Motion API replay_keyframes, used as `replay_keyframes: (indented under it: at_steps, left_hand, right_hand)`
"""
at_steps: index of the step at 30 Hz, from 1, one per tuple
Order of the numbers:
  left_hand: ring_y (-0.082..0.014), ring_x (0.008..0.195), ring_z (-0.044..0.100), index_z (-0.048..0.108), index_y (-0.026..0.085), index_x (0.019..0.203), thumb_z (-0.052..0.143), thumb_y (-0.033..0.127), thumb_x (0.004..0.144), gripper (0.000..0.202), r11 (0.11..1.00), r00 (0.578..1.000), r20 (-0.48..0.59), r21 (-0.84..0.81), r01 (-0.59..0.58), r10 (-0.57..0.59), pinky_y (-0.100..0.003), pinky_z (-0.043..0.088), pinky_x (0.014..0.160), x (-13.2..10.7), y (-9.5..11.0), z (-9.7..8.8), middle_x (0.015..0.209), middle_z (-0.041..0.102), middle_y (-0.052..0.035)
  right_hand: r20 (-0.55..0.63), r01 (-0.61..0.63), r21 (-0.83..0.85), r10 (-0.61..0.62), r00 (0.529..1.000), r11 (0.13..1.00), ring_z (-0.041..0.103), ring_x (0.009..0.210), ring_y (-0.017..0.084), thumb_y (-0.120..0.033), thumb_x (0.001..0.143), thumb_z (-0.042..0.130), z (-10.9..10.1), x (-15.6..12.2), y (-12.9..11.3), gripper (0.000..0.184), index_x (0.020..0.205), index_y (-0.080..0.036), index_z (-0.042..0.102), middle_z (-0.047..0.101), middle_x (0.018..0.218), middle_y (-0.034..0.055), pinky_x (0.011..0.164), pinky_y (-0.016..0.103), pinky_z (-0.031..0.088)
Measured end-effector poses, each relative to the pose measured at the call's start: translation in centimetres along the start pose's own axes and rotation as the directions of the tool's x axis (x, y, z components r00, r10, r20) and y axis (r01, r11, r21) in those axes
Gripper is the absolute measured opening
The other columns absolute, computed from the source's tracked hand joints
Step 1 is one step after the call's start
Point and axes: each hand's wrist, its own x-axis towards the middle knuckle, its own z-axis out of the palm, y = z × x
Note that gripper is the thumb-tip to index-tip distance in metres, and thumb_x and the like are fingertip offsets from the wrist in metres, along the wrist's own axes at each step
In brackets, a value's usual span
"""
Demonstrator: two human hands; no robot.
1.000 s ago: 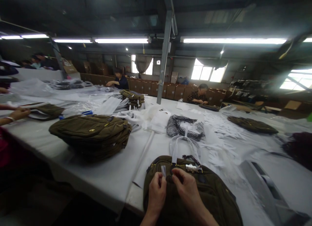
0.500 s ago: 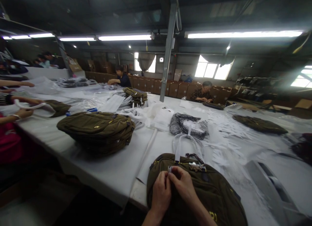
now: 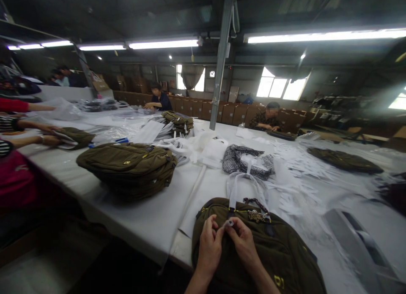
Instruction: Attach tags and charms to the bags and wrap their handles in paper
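An olive-green backpack (image 3: 285, 247) lies on the table right in front of me, with yellow zip trim. My left hand (image 3: 208, 245) and my right hand (image 3: 243, 242) meet over its upper part. Between their fingertips is a small pale, greyish piece (image 3: 229, 223), too small to identify. The right thumb and forefinger pinch it, and the left fingers are closed at its other side. Just beyond, the bag's top handle (image 3: 233, 197) stands up in a white wrap. Next to it a dark cord with a patterned charm (image 3: 256, 216) hangs on the bag.
Left of me, a stack of olive backpacks (image 3: 127, 169) stands on the white table (image 3: 158, 226). Black-and-white speckled cloth (image 3: 233, 159) and white scraps (image 3: 294, 175) lie ahead. A grey tape dispenser (image 3: 358, 243) is at right. Co-workers' arms (image 3: 34, 125) reach in from the left.
My hands have shifted slightly to the right, and the small piece is tilted differently. At left, the co-worker's hands have moved the white-wrapped handle down towards another bag.
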Motion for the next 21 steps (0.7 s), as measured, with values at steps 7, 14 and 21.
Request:
replay_keyframes:
  at_steps: [7,14,21]
  left_hand:
    - [-0.017,0.073,0.06,0.064,0.019,0.079,0.044,0.024,0.086,0.022,0.974,0.987,-0.048,0.179,-0.141,0.152,-0.028,0.048,0.069,-0.4,-0.2,0.3,0.077,0.065,-0.0051]
    - [-0.0276,0.096,0.054,0.051,0.007,0.121,0.033,-0.005,0.07,0.055,0.546,0.829,0.146,0.69,-0.476,0.54,-0.045,0.046,0.085,-2.6,-2.9,2.8,0.112,0.059,-0.0155]
    - [-0.0219,0.092,0.056,0.059,0.02,0.11,0.034,0.014,0.085,0.036,0.725,0.885,0.223,0.509,-0.464,0.41,-0.036,0.045,0.083,-0.6,-0.7,-1.1,0.109,0.062,-0.0108]
  right_hand:
    - [-0.071,-0.085,0.033,0.088,0.994,0.996,0.059,0.076,0.02,-0.037,0.074,0.064,0.5,0.1,0.6,0.023,0.083,-0.016,0.062,0.066,0.08,0.0047,0.071,0.028,0.046]
    - [-0.203,-0.254,0.211,0.296,0.933,0.944,0.056,0.053,0.015,-0.039,0.065,0.071,0.9,0.5,2.1,0.027,0.069,-0.015,0.06,0.063,0.058,0.001,0.05,0.024,0.043]
    - [-0.183,-0.171,0.133,0.194,0.964,0.976,0.058,0.058,0.015,-0.042,0.071,0.067,1.0,0.4,2.3,0.03,0.08,-0.014,0.06,0.065,0.064,0.0024,0.053,0.023,0.044]
